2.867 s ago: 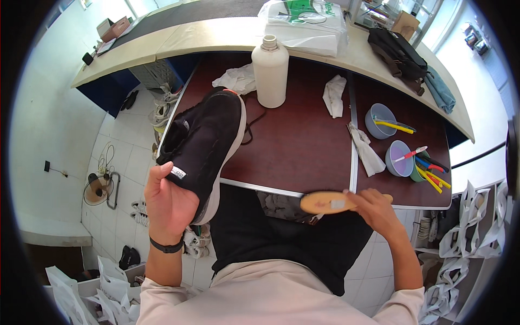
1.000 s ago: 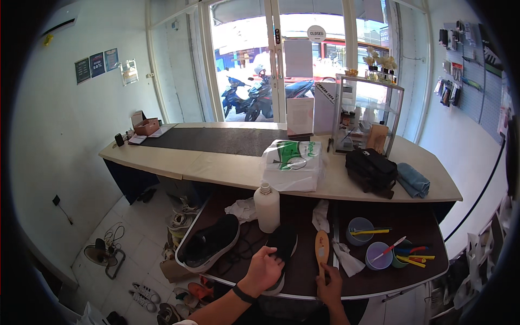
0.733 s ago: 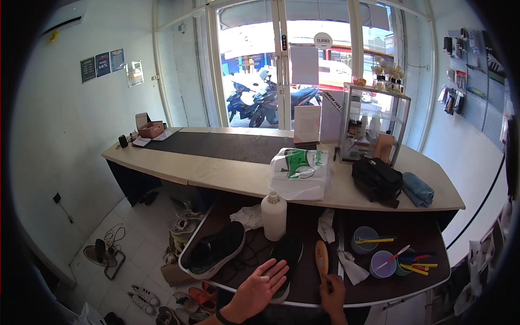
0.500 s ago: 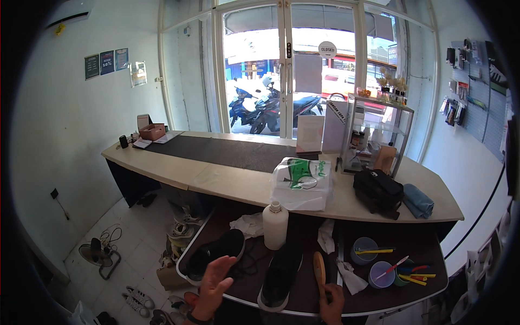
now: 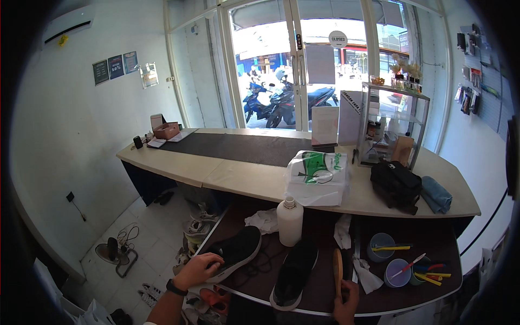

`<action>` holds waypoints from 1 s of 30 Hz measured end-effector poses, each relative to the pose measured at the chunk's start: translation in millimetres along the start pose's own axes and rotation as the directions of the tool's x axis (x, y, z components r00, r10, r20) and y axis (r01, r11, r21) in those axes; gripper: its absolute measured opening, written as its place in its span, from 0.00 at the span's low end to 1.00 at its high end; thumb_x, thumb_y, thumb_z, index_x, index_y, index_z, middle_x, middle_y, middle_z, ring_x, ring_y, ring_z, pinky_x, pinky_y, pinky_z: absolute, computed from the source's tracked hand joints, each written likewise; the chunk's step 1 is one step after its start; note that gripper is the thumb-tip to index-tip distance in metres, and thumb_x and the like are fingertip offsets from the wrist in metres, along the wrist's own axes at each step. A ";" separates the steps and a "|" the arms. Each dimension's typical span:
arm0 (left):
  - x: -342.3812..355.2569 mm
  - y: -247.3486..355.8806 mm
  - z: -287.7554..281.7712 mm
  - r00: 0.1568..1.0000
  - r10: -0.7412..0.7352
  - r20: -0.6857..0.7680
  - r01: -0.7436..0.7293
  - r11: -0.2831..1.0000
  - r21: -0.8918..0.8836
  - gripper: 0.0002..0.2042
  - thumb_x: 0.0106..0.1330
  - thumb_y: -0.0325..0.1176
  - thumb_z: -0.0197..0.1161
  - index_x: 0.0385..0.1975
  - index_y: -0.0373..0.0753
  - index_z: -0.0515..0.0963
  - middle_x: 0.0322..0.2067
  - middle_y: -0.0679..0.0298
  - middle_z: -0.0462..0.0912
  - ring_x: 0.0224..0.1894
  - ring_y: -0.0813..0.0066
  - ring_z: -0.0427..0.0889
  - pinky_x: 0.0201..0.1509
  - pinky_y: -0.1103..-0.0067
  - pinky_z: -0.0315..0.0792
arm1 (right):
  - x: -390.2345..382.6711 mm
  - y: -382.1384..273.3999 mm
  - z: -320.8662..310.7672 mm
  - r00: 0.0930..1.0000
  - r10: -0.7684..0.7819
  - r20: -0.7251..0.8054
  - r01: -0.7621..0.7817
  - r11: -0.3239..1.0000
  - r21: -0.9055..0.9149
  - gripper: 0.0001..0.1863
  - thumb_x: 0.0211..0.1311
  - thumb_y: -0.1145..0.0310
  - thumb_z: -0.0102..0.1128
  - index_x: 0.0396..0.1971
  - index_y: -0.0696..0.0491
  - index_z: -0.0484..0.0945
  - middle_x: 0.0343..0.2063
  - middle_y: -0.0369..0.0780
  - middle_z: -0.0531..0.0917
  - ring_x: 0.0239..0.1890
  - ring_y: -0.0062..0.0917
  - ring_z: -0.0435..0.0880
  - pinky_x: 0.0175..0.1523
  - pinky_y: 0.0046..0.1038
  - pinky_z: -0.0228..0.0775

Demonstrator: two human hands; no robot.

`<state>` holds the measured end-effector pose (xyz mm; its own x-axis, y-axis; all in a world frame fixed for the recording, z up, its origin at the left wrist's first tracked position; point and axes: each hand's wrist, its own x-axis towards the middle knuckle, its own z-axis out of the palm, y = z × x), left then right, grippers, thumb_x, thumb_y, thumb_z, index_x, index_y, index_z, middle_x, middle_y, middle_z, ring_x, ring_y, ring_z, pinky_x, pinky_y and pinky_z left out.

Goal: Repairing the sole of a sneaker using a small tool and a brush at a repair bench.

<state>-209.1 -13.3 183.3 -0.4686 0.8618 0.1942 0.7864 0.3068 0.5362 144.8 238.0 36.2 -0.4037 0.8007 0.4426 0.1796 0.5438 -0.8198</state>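
Observation:
My left hand (image 5: 198,270) rests on the heel end of a black shoe with a white sole (image 5: 236,252), which lies at the left edge of the dark brown work table (image 5: 319,295). A second black shoe (image 5: 294,272) lies on the table in the middle, apart from both hands. My right hand (image 5: 346,301) holds a wooden brush (image 5: 338,267) upright by its lower end, just right of that second shoe. A white plastic bottle (image 5: 290,220) stands behind the shoes.
Two small bowls (image 5: 380,247) with brushes and white cloths (image 5: 263,219) lie on the table. A cream counter (image 5: 254,179) holds a plastic bag (image 5: 317,176), a black bag (image 5: 396,186) and a blue cloth. Shoes and a small fan (image 5: 112,252) sit on the floor at left.
The view has lifted from the table to the room. One black shoe was set down in the middle, and my left hand moved left onto the other shoe. The brush stays in my right hand.

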 end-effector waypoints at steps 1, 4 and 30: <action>7.4 -9.2 -1.6 0.995 -0.059 0.080 0.066 0.994 -0.091 0.10 0.64 0.28 0.59 0.43 0.36 0.80 0.42 0.58 0.84 0.47 0.63 0.83 0.53 0.73 0.75 | 0.5 1.3 1.6 1.000 -0.006 0.001 0.006 1.000 0.021 0.25 0.54 0.86 0.52 0.54 0.54 0.74 0.50 0.44 0.75 0.50 0.35 0.78 0.51 0.31 0.71; 31.5 -46.6 -6.2 0.962 -0.083 0.260 0.121 0.984 -0.132 0.10 0.64 0.26 0.56 0.41 0.36 0.82 0.40 0.58 0.85 0.46 0.64 0.83 0.52 0.73 0.75 | 2.5 -1.6 0.2 0.999 -0.032 0.008 0.031 0.998 0.062 0.25 0.55 0.86 0.52 0.54 0.54 0.74 0.50 0.44 0.74 0.49 0.36 0.78 0.51 0.31 0.71; 97.7 -40.4 36.8 0.950 -0.212 -0.230 0.163 0.963 -0.214 0.08 0.61 0.37 0.64 0.31 0.40 0.81 0.18 0.62 0.83 0.16 0.71 0.82 0.25 0.76 0.73 | 4.2 -8.1 8.7 0.986 -0.167 0.005 0.167 0.981 -0.099 0.17 0.57 0.84 0.54 0.47 0.56 0.77 0.49 0.47 0.76 0.46 0.40 0.79 0.49 0.32 0.73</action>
<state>-271.9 73.4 150.4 -0.7043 0.6605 0.2602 0.5950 0.3493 0.7239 133.9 234.8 41.6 -0.4328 0.6973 0.5714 0.1977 0.6918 -0.6945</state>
